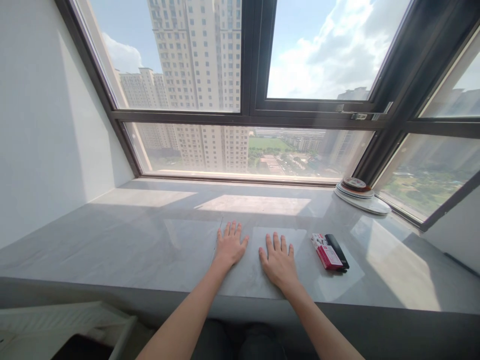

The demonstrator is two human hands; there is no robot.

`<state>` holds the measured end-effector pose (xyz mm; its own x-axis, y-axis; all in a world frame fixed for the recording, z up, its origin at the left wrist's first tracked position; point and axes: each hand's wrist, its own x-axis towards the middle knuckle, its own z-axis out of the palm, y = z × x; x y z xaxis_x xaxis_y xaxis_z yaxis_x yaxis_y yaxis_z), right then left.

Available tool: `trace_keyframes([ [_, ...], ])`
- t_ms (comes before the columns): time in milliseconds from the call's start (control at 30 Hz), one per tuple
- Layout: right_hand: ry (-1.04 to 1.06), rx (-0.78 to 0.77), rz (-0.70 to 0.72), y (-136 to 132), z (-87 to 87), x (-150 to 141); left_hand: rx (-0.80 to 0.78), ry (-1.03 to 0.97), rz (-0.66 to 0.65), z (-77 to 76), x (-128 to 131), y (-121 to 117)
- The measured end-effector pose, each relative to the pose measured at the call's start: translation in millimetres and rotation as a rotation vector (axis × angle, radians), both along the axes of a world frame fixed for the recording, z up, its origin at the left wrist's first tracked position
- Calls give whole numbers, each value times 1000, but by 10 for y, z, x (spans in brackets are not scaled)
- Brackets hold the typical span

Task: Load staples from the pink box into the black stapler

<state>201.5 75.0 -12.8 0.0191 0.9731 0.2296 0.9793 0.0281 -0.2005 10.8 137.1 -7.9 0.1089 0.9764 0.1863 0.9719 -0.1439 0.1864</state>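
Both hands lie palm down on the grey marbled sill (123, 250), near the middle of the frame. The left hand (229, 247) is flattened, its four fingers extended toward the top of the frame with small gaps between them, and its thumb angled out to the upper right. The left forearm rises from the bottom edge, left of centre, and slants up and to the right into the wrist. The right hand (279, 265) sits slightly lower in the frame, equally flat, its fingers fanned wider and its thumb reaching toward the upper left. Its forearm enters from the lower right and slants up and to the left, crossing the sill's front edge. The two thumbs face each other across a narrow strip of bare sill.

The sill spans the frame from the left edge to the right, below the dark window frame (247, 120). Right of the right hand, and apart from it, a red-and-white box (327, 254) lies alongside a black case (340, 254); whether the box overlaps the case is hard to tell. Farther up and right, a stack of round plates (362, 197) rests near the window corner. A pale slatted object (71, 317) shows at lower left.
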Motion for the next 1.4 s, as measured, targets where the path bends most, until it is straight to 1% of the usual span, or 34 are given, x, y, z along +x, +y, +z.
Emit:
trace_keyframes([
  [167,-4,4,-13,-49,4,-45,1,-8,22,-8,71,-84],
  [367,9,0,-15,-165,-14,-115,14,-26,35,-55,226,-271],
  [533,1,-13,-21,-251,-32,-160,-7,-35,26,-40,301,-419],
  [800,-31,-5,-19,-294,-45,-167,28,-9,41,-57,396,-643],
  [1000,-87,-8,-23,-291,-31,-163,95,-17,38,-107,427,-750],
  [1200,-86,-9,-7,-299,-29,-160,110,-44,5,-120,419,-878],
  [1400,-58,-7,24,-302,14,-118,91,-76,-6,-94,402,-850],
])
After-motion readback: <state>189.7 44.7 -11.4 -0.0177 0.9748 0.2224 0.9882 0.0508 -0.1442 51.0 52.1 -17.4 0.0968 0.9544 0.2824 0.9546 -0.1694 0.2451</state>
